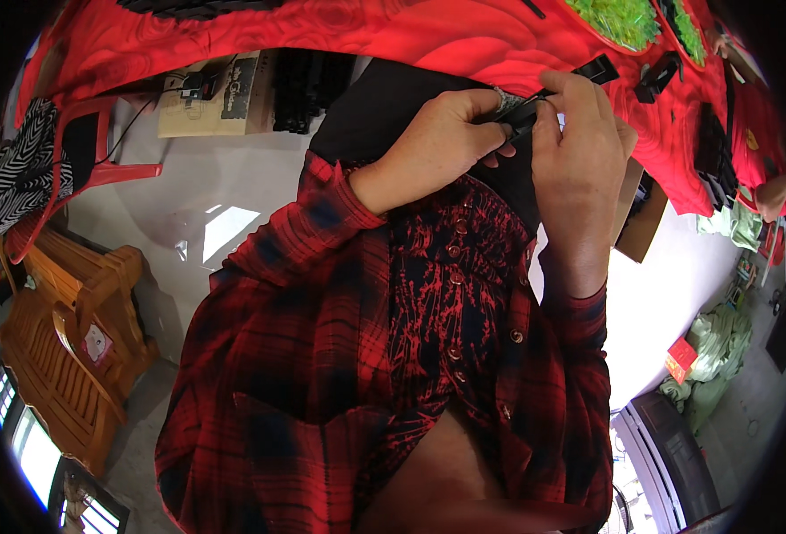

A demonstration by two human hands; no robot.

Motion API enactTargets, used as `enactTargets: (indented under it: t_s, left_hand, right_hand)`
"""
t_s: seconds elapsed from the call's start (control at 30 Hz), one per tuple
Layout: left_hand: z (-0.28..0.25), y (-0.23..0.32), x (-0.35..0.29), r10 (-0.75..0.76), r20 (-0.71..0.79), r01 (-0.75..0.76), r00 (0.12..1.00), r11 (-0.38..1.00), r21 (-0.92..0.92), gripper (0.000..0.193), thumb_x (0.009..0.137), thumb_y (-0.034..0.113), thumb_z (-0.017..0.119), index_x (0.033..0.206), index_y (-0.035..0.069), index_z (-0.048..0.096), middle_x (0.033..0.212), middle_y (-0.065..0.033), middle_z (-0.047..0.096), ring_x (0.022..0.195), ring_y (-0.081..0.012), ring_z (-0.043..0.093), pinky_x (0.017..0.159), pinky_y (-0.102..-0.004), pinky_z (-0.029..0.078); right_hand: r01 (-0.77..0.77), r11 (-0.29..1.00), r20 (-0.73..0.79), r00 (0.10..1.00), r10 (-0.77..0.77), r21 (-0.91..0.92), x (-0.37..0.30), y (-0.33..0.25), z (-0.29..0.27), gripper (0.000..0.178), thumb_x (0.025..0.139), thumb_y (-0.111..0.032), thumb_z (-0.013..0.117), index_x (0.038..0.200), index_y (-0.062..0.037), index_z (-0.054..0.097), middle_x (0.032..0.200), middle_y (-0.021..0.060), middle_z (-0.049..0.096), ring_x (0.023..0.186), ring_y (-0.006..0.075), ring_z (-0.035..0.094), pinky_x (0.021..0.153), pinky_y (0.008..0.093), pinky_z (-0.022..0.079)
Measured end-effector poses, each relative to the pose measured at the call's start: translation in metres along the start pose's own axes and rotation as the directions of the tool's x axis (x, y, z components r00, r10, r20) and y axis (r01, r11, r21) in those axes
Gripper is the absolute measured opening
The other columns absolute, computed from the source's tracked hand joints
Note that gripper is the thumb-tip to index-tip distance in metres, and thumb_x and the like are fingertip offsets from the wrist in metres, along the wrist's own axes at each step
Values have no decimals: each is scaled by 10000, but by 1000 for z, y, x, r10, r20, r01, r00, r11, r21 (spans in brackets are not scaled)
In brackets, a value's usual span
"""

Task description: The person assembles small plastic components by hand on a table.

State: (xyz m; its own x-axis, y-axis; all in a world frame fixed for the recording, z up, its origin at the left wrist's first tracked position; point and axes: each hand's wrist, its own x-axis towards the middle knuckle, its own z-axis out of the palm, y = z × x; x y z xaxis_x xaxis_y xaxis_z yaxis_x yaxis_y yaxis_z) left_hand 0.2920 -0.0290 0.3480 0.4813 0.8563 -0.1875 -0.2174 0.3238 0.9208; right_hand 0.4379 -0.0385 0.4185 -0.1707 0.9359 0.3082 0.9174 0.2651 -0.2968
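Observation:
My left hand and my right hand meet in front of my chest, both closed on a small black plastic part with a pale, ridged piece at its top. The left thumb and fingers pinch it from the left. The right fingers curl over it from the right and hide most of it. Both hands hover just below the edge of a table covered in a red cloth. My sleeves and shirt are red and black plaid.
More black plastic parts lie on the red cloth, with trays of bright green pieces beyond. A cardboard box sits under the table at left, a red chair and a wooden bench further left. Another person's arm shows at right.

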Motion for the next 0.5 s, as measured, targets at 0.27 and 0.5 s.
enactTargets:
  t_s: [0.27,0.5]
  left_hand:
    - [-1,1,0,-8,-27,8,1000,1000,-14,212,941,33,524,1102,-38,642,902,-41,669,785,-98,607,733,-256,502]
    - [0,-3,1,-19,-73,18,997,1000,-22,192,919,26,531,1051,-40,653,876,-44,666,768,-102,603,712,-255,495]
  right_hand:
    - [8,1000,-6,1000,-8,8,3,1,4,189,901,-75,598,1088,-50,596,1020,113,639,938,302,601,883,434,387]
    - [-21,999,-2,1000,21,-32,8,6,15,216,890,-64,590,1102,-26,574,1080,123,655,940,328,621,896,444,398]
